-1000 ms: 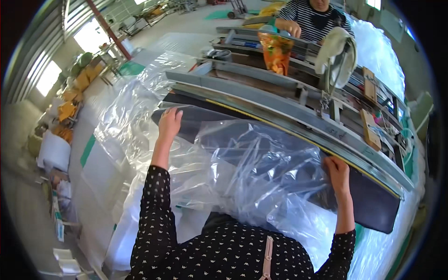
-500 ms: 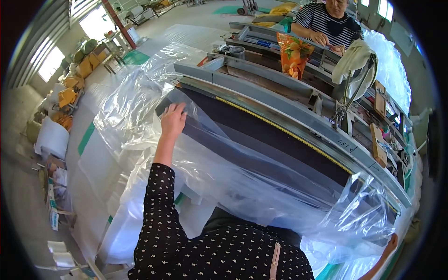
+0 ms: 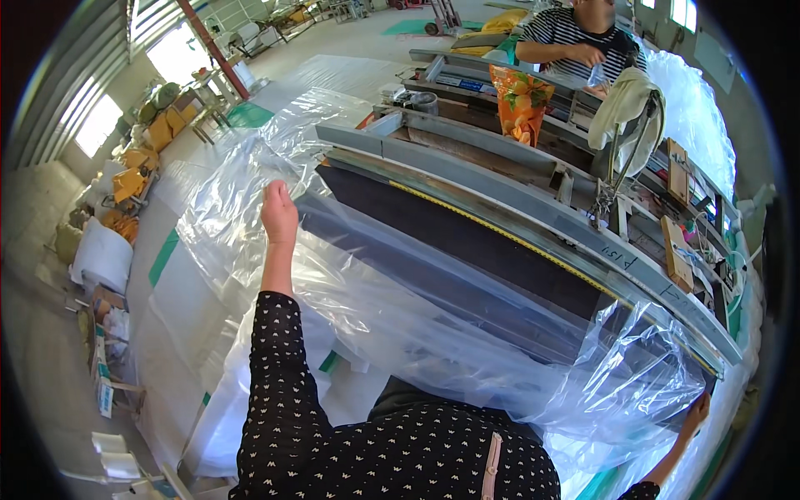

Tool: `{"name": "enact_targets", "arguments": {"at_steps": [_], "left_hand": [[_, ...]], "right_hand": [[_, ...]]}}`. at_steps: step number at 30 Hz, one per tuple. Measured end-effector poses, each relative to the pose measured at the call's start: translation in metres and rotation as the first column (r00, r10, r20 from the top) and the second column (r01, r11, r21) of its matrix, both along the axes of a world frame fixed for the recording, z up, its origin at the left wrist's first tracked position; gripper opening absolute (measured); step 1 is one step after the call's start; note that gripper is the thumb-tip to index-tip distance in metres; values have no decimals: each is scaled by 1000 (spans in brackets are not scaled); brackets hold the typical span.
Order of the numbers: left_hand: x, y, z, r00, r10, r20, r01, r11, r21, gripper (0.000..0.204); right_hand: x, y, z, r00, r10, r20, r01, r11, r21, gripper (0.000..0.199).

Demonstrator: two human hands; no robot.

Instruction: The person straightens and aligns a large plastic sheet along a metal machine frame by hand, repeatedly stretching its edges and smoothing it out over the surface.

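Clear plastic film (image 3: 392,333) spreads in front of my body, draped over the front part of a long dark work surface (image 3: 467,242). My left hand (image 3: 280,212) is closed on the film, just off the left end of that surface. Far to the right, my right hand (image 3: 698,408) pinches the film, which bunches into shiny wrinkles beside it. A yellow measuring tape (image 3: 500,237) runs along the back edge of the dark surface, uncovered for most of its length.
Behind the tape stands a grey metal frame (image 3: 467,187) holding an orange bag (image 3: 521,104) and a hanging pale cloth (image 3: 627,112). Across it, a person in a striped shirt (image 3: 575,50) works with both hands. White rolls and bundles (image 3: 104,258) line the left wall.
My left hand has moved left and slightly down from the corner of the dark surface, closing on the film. My right hand has risen slightly. The co-worker's hand has lifted.
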State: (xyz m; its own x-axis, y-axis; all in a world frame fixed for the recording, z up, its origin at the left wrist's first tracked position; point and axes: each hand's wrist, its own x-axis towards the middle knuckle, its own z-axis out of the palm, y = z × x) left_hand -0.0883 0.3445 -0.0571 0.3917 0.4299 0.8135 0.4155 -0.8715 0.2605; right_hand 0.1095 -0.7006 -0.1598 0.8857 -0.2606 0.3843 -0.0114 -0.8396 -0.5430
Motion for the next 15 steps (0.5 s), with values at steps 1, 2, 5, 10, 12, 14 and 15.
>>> {"name": "enact_targets", "arguments": {"at_steps": [1,2,5,10,12,14,15], "left_hand": [[-7,5,-13,963,230,-142,-240,969,-56,27],[-14,13,-31,857,429,-285,-468,880,-83,38],[-37,32,-77,925,-6,-380,-341,431,-835,45],[-56,24,-96,979,-195,-57,3,296,-955,22],[-62,24,-85,952,-159,-261,-185,381,-906,18],[-39,15,-86,311,-308,-899,-581,687,-436,20],[-56,5,-74,121,-281,-952,-649,704,-290,20]], "right_hand": [[1,15,5,998,46,-47,-45,999,31,31],[3,24,13,992,91,-86,-86,994,61,30],[3,19,20,997,43,-60,-47,997,-60,29],[8,7,22,994,23,-102,-19,999,36,30],[22,-5,13,992,54,-116,-49,998,42,31],[34,-71,-2,999,23,-48,-24,999,-26,39],[38,-43,-47,996,72,-45,-72,997,-5,44]]}}
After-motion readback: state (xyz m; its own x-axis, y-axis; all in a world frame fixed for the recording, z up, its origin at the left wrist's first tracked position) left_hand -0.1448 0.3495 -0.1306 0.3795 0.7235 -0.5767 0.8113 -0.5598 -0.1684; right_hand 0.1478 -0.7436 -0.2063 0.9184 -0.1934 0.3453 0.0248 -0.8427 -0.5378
